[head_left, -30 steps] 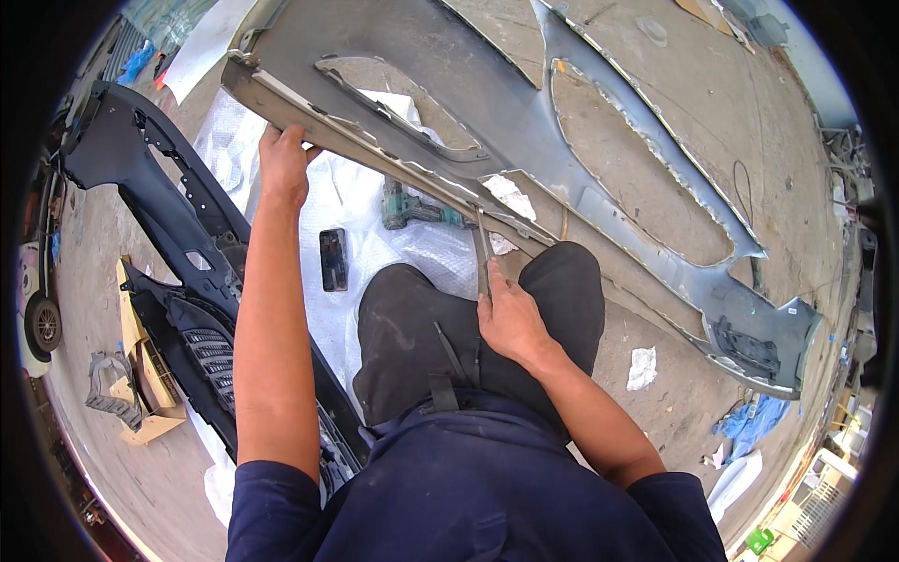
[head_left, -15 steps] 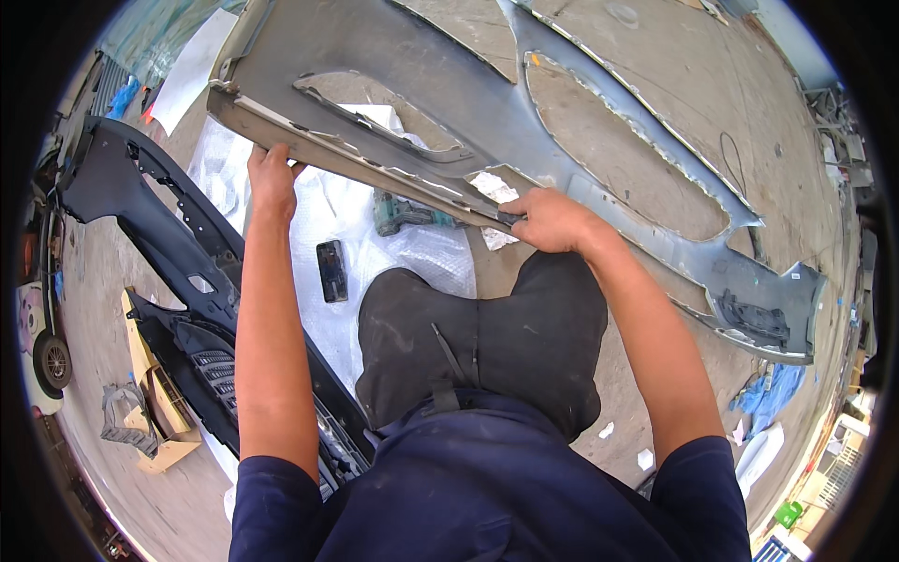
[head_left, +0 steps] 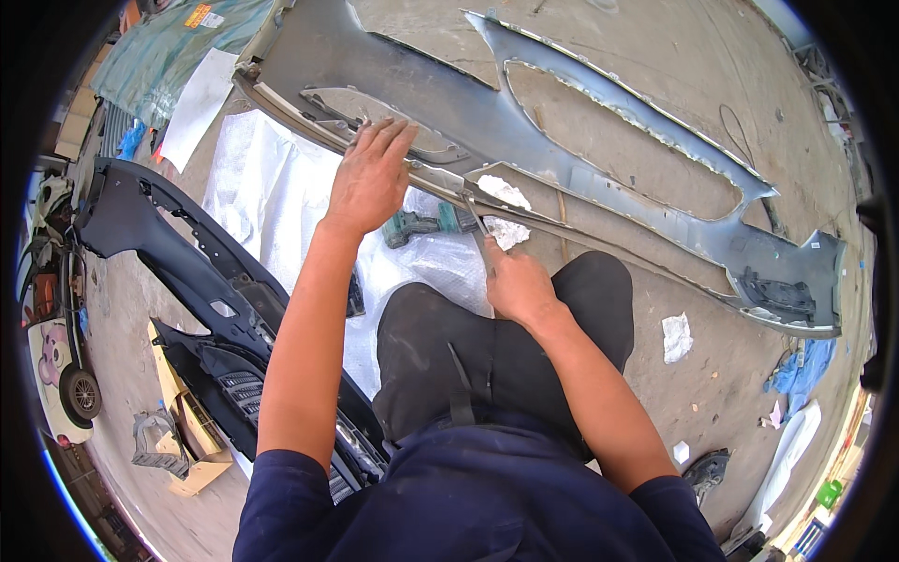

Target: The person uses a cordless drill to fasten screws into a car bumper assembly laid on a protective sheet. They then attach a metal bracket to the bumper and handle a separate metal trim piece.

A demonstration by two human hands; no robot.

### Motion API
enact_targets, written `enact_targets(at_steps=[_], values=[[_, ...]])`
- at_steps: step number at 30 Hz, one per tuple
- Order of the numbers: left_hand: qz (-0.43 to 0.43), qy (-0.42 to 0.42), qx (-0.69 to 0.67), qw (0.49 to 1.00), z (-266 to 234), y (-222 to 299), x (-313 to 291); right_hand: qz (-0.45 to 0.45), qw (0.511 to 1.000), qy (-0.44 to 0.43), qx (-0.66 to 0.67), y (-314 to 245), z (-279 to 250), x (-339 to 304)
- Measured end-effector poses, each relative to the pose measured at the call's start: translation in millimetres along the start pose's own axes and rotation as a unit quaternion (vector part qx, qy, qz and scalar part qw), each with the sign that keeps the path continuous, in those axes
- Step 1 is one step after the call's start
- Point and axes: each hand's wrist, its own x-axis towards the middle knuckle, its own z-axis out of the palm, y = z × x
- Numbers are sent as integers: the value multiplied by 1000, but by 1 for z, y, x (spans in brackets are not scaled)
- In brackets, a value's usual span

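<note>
A large grey car bumper cover (head_left: 426,70), inner side showing, lies across the floor ahead of me. My left hand (head_left: 370,178) rests over its near edge, fingers stretched out beside the left oval opening. Lower and to the right, my right hand (head_left: 520,284) is closed round a slim tool (head_left: 476,216) with a narrow metal shaft. The tool's tip meets the bumper's near edge; its handle is hidden in my fingers, so its exact kind is unclear. Between my arms, a teal and black power tool (head_left: 426,225) lies on white bubble wrap (head_left: 412,267).
A black bumper (head_left: 201,272) lies along my left, with an opened cardboard box (head_left: 198,454) beyond it. Crumpled white paper (head_left: 676,337) is on the floor at right. A phone (head_left: 355,296) is partly behind my left forearm. Blue cloth (head_left: 803,373) lies far right.
My left hand has let go of the bumper's left end and moved right, onto its near edge. My right hand has drawn back toward my lap, and the metal shaft now shows.
</note>
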Motion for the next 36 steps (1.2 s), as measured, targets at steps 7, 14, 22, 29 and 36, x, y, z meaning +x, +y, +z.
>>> enact_targets(at_steps=[7,14,22,29,36], values=[[0,-395,-1,919,102,-5,47,39,998,7,54,14,-3,22],[2,-430,8,903,137,-8,51,99,948,129,273,8,49,12],[25,-437,18,899,140,-10,54,307,675,-28,670,-4,56,24],[-14,-440,24,898,145,-9,62,189,897,166,363,-16,111,26],[-24,-463,35,885,149,-7,69,211,932,156,251,-21,126,26]])
